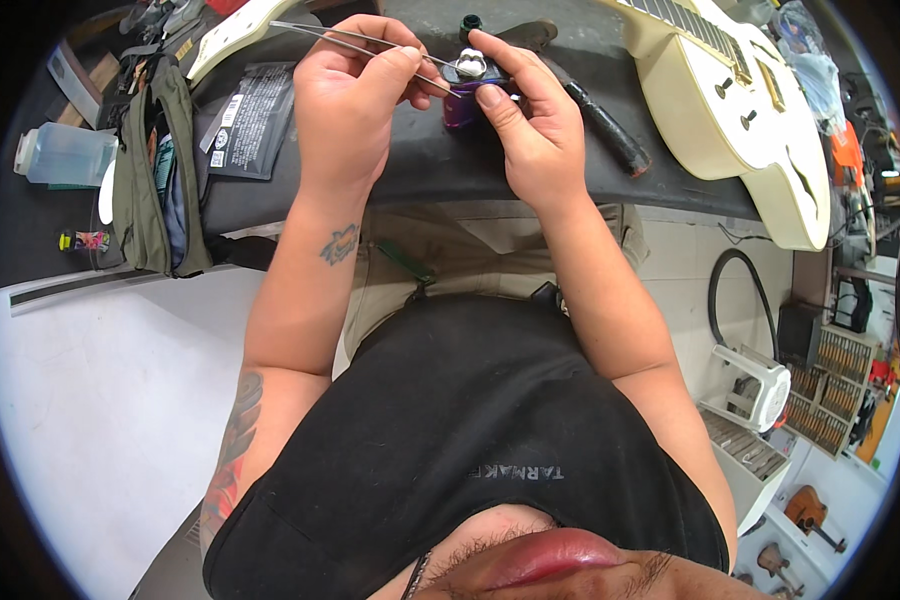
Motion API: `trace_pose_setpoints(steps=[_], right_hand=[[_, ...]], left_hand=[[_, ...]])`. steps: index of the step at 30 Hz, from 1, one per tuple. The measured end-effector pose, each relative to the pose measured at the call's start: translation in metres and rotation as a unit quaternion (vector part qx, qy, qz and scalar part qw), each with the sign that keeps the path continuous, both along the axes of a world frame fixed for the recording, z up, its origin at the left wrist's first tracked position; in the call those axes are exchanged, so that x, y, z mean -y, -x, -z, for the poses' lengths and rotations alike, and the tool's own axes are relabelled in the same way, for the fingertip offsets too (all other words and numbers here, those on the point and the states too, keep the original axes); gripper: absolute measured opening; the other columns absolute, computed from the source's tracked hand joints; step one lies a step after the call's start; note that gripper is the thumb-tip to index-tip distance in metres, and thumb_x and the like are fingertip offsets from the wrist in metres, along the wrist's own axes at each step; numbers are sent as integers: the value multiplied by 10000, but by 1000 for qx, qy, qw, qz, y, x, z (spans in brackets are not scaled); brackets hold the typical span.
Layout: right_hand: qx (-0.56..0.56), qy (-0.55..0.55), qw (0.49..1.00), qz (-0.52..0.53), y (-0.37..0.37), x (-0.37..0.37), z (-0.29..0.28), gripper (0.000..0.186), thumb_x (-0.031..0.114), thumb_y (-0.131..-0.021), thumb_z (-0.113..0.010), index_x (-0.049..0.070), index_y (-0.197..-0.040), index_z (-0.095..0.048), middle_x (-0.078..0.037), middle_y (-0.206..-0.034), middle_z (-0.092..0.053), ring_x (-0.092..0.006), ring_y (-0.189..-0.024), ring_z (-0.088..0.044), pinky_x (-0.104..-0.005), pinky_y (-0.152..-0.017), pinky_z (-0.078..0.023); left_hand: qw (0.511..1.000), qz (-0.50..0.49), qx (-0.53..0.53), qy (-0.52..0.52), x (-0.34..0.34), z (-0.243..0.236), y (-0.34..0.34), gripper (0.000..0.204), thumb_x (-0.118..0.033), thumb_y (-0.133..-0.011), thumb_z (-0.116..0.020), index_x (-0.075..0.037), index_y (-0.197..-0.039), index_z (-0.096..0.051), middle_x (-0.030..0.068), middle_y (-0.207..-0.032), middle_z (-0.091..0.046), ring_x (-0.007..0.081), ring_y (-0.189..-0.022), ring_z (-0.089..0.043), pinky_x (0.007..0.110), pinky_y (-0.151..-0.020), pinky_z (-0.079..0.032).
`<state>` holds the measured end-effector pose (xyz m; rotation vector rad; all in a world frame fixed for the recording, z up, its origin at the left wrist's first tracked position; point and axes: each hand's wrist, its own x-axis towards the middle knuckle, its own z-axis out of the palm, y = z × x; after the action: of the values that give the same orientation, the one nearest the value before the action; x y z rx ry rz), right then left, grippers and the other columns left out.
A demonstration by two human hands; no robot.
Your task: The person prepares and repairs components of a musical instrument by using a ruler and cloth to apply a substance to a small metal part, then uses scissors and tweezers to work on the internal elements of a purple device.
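Observation:
My left hand (355,85) is closed in a pinch on a pair of thin metal tweezers (355,47). Their joined end points up and left, and their parted tips reach to a small purple device (458,112). White tufts that look like cotton (470,64) sit on the device's round top. My right hand (535,120) is wrapped round the device from the right, with thumb and forefinger beside the tufts. Its lower part is partly hidden by my fingers. Just beyond stands a small dark green cylinder (470,24).
On the dark bench (410,170), a cream guitar (700,110) lies at right and a black rod-like tool (610,130) near my right hand. A dark pouch (253,120), an olive bag (150,170) and a bottle of bluish liquid (65,155) are at left. A pale guitar headstock (232,40) lies behind.

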<state>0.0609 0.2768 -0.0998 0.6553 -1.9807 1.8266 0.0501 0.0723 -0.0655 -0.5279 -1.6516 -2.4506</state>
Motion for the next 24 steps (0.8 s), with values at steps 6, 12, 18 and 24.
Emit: trace_pose_setpoints(steps=[6, 12, 18, 24], right_hand=[[6, 11, 1000, -5, 0, -1, 0, 446, 121, -1042, -716, 26, -1478, -725, -143, -1334, -749, -266, -1242, -686, -380, -1114, -514], [6, 11, 1000, -3, -1, 0, -1, 441, 123, -1041, -717, 24, -1471, -726, -141, -1329, -750, -268, -1240, -688, -379, -1113, -514], [10, 12, 1000, -2, -1, 0, 0, 440, 127, -1037, -722, 23, -1465, -729, -145, -1338, -751, -273, -1244, -691, -381, -1117, -514], [6, 8, 1000, 3, -2, 0, -2, 435, 121, -1037, -719, 20, -1460, -731, -149, -1337, -753, -273, -1242, -694, -382, -1119, -515]], left_hand=[[1000, -6, -22, 16, -6, -4, -5, 146, -40, -1059, -683, 15, -1193, -704, 138, -1030, -796, 238, -875, -803, 326, -721, -593], [998, -38, -29, 36, -8, -5, -9, 134, -40, -1062, -691, 26, -1176, -712, 136, -997, -797, 226, -865, -802, 324, -727, -592], [985, -105, -44, 128, -15, -17, -21, 143, -26, -1060, -691, 48, -1180, -710, 131, -1005, -790, 214, -849, -801, 311, -728, -601], [979, -119, -99, 134, -21, -19, -25, 145, -4, -1060, -693, 52, -1193, -710, 117, -1005, -786, 194, -875, -805, 292, -748, -619]])
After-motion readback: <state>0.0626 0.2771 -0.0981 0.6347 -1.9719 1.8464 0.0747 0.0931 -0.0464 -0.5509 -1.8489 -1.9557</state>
